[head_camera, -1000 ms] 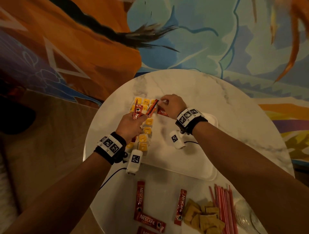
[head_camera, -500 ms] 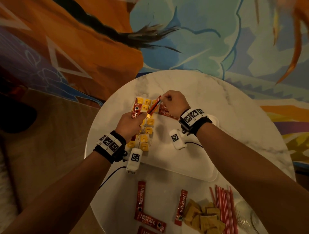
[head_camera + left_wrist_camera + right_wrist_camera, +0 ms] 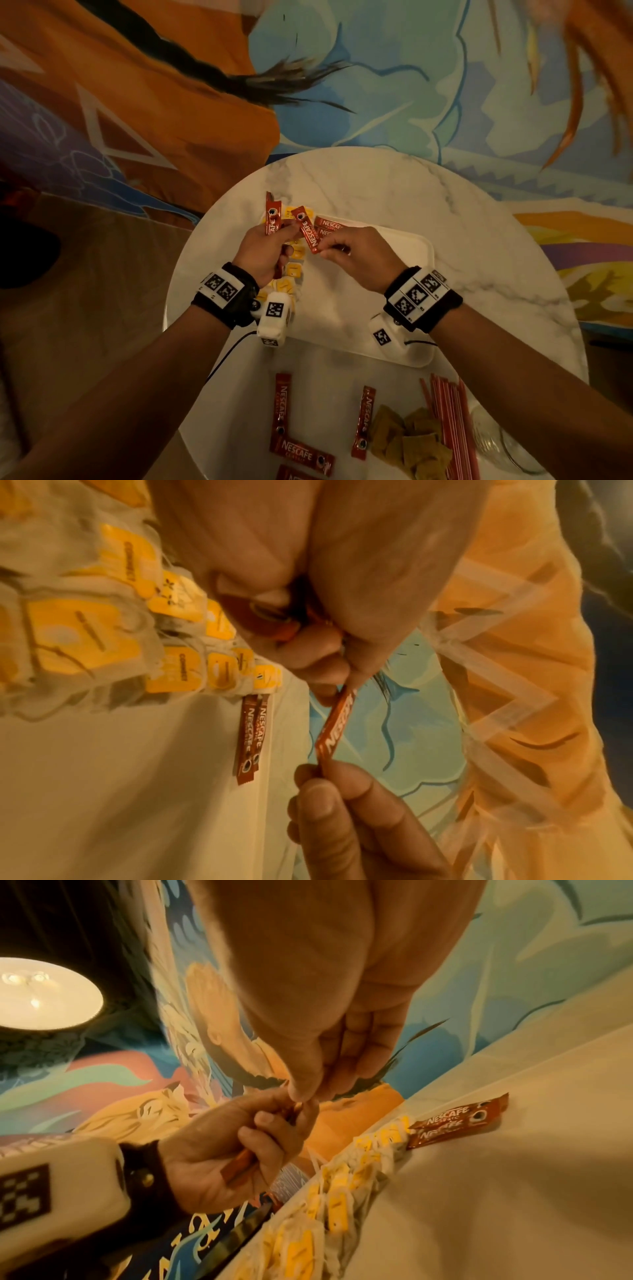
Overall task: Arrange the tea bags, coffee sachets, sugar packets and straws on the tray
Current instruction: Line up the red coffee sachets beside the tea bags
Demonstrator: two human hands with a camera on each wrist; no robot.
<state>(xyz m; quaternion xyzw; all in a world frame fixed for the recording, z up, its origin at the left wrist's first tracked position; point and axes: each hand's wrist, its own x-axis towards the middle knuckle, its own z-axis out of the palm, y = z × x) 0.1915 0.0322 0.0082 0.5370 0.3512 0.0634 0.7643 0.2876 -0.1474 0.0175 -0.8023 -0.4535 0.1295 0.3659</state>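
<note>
My left hand [image 3: 289,229] grips a small bundle of red coffee sachets [image 3: 272,220] above the tray's far left corner. One sachet [image 3: 308,230] slants out of that bundle, and my right hand [image 3: 323,248] pinches its lower end. The left wrist view shows this sachet [image 3: 337,723] stretched between both hands. Two sachets [image 3: 328,224] lie side by side on the white tray [image 3: 394,246] at its far edge. Yellow-tagged tea bags [image 3: 293,270] line the tray's left side. More sachets [image 3: 282,404], brown sugar packets [image 3: 407,442] and red straws [image 3: 448,428] lie on the table near me.
The tray sits on a round marble table [image 3: 462,219] against a painted wall. A clear glass jar [image 3: 507,442] stands at the near right, beside the straws. A lit lamp [image 3: 44,993] shows in the right wrist view.
My right hand has drawn back from the sachets laid at the tray's far edge and now pinches the lower end of a sachet in the left hand's bundle.
</note>
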